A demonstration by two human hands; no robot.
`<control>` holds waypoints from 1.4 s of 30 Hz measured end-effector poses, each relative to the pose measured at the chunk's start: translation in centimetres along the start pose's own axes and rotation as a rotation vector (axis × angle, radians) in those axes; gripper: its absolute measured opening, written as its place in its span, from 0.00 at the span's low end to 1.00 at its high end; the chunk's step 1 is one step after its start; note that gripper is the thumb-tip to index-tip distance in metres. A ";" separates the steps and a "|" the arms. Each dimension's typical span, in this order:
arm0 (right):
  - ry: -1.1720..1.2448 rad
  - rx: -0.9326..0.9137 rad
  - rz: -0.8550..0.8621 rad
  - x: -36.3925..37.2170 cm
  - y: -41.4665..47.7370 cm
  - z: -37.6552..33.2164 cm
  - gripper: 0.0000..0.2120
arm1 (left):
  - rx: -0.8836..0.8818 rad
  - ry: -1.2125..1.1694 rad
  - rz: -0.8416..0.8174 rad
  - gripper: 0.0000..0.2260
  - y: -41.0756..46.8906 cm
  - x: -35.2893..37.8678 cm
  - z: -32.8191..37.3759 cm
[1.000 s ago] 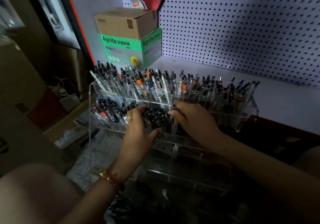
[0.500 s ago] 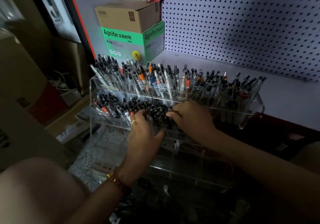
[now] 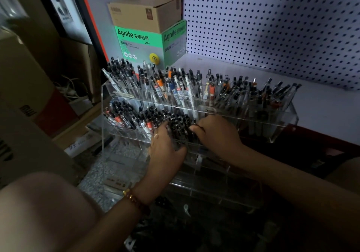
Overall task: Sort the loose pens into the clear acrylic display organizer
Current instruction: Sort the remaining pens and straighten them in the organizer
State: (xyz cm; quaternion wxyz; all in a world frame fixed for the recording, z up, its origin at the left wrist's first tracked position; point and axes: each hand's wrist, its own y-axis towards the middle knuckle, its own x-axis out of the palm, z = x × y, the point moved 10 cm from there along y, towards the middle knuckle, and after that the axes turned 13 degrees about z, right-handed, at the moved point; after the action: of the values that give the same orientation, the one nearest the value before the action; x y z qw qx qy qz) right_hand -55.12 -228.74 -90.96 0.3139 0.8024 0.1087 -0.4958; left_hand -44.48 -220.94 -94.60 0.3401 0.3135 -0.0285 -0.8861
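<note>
The organizer [image 3: 290, 119] is standing in front of the pegboard [image 3: 272, 27]. In its top and second rows pens [image 3: 175, 88] are standing. Behind its left end, boxes [image 3: 140, 39] are sitting one on the other. At its second row the left hand [image 3: 165, 154] is lying just left of the right hand [image 3: 216, 135].

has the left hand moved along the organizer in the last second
No. The left hand still holds the black pens at the same spot on the middle tier of the organizer; only the view shifted.

Green-and-grey box [image 3: 144, 43] under brown carton [image 3: 144, 12]; white pegboard [image 3: 272, 27] dotted black; clear organizer [image 3: 288, 119].
</note>
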 end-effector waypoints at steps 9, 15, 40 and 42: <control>0.006 -0.047 -0.051 0.6 0.2 -0.4 0.19 | -0.070 -0.097 0.000 0.31 1.1 0.4 -0.6; -0.116 -0.008 -0.087 0.8 -0.5 -0.1 0.17 | 0.032 -0.044 -0.019 0.31 0.5 0.4 0.3; -0.233 -0.005 -0.010 -2.2 -2.1 -0.9 0.21 | 0.231 0.306 -0.065 0.34 0.1 1.2 1.2; -0.282 0.000 -0.050 -2.3 -2.1 -0.8 0.22 | 0.285 0.430 -0.049 0.34 0.3 0.9 1.1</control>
State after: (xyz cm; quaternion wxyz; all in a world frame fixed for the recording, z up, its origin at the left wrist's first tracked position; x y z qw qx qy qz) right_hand -56.69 -226.35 -89.54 0.3136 0.7218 0.0834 -0.6113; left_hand -45.44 -221.92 -94.06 0.2693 0.5400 -0.0729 -0.7941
